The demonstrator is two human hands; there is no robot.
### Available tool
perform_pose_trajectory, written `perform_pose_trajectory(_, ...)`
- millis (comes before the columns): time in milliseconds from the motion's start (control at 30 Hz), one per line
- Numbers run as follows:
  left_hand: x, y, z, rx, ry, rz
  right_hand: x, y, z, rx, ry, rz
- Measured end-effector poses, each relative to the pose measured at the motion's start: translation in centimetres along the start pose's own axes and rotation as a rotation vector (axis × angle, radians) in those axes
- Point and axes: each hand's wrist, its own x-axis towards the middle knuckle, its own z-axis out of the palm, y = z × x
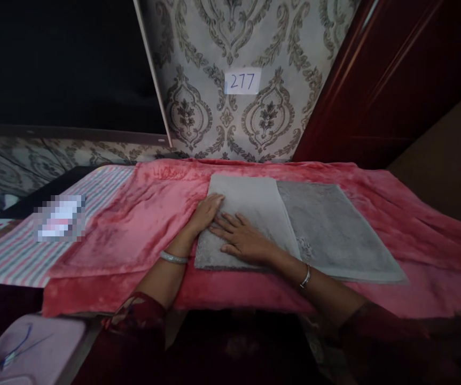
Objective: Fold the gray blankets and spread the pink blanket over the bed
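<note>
A grey plush towel [318, 224] lies spread on a pink blanket, its left part folded over so that a paler underside [250, 192] faces up. My left hand [206, 213] rests along the left edge of the folded part, fingers stretched out and pointing away from me. Palm down on the same folded part, my right hand [243, 236] has its fingers spread toward the left. The two hands are close together, and neither grips anything. A small patterned patch shows on the towel beside the fold's edge.
The pink blanket [134, 224] covers the table, with a striped cloth [106, 184] at its left. A pixelated pale item [60, 218] lies on that cloth. Behind stand a dark screen [65, 64] and a dark red panel [366, 91]. A pink stool [54, 342] is at lower left.
</note>
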Motion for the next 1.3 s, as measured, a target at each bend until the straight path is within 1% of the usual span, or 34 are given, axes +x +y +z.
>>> perform_pose_trajectory(100,0.1,0.0,-0.1,-0.041,0.004,-0.012,-1.4,-0.8,0.1,0.012,-0.022,-0.016)
perform_pose_trajectory(200,0.1,0.2,-0.1,-0.073,0.017,-0.026,-3.3,-2.1,0.0,0.045,-0.056,-0.052)
perform_pose_trajectory(267,0.0,0.5,-0.3,-0.109,0.025,-0.050,-4.4,-2.9,-0.3,0.079,-0.086,-0.084)
perform_pose_trajectory(333,-0.1,0.7,-0.5,-0.193,0.044,-0.083,-4.8,-3.7,-0.8,0.121,-0.109,-0.117)
perform_pose_trajectory(433,-0.3,0.8,-1.0,-0.437,0.064,-0.139,-3.7,-4.4,-1.4,0.146,-0.086,-0.125)
perform_pose_trajectory(500,-0.3,0.7,-1.2,-0.592,0.067,-0.166,-2.5,-4.6,-1.2,0.113,-0.051,-0.107)
perform_pose_trajectory(567,-0.3,0.5,-1.3,-0.660,0.064,-0.169,-1.5,-4.9,-0.5,0.063,-0.031,-0.109)
perform_pose_trajectory(633,-0.3,0.3,-1.3,-0.650,0.064,-0.165,-1.3,-5.2,0.2,0.039,-0.027,-0.127)
perform_pose_trajectory(700,-0.3,0.2,-1.4,-0.593,0.066,-0.167,-1.5,-5.2,0.7,0.047,-0.030,-0.158)
perform_pose_trajectory(767,-0.2,0.2,-1.2,-0.490,0.070,-0.162,-2.0,-4.8,0.6,0.061,-0.046,-0.169)
perform_pose_trajectory(833,-0.2,0.4,-0.9,-0.334,0.070,-0.136,-2.3,-3.4,0.3,0.042,-0.058,-0.113)
perform_pose_trajectory(900,-0.2,0.6,-0.5,-0.127,0.045,-0.076,-2.6,-1.0,-0.2,-0.011,-0.041,0.017)
perform_pose_trajectory(1000,-0.3,1.1,0.1,0.223,-0.041,0.024,-3.8,3.5,-1.0,-0.097,0.005,0.244)
perform_pose_trajectory(1067,-0.5,1.5,0.2,0.380,-0.100,0.034,-5.0,6.1,-1.5,-0.129,0.012,0.404)
perform_pose_trajectory(1133,-0.6,1.9,0.0,0.455,-0.129,0.015,-6.3,7.5,-1.9,-0.154,0.037,0.578)
perform_pose_trajectory(1200,-0.8,2.6,-0.3,0.494,-0.110,0.009,-7.2,7.5,-2.1,-0.182,0.110,0.697)
perform_pose_trajectory(1233,-0.9,2.9,-0.4,0.510,-0.089,0.015,-7.5,7.0,-2.0,-0.192,0.150,0.707)
perform_pose_trajectory(1267,-1.0,3.3,-0.5,0.525,-0.067,0.029,-7.7,6.1,-1.7,-0.196,0.180,0.677)
perform_pose_trajectory(1300,-1.2,3.8,-0.4,0.539,-0.055,0.053,-7.7,5.1,-1.4,-0.193,0.192,0.619)
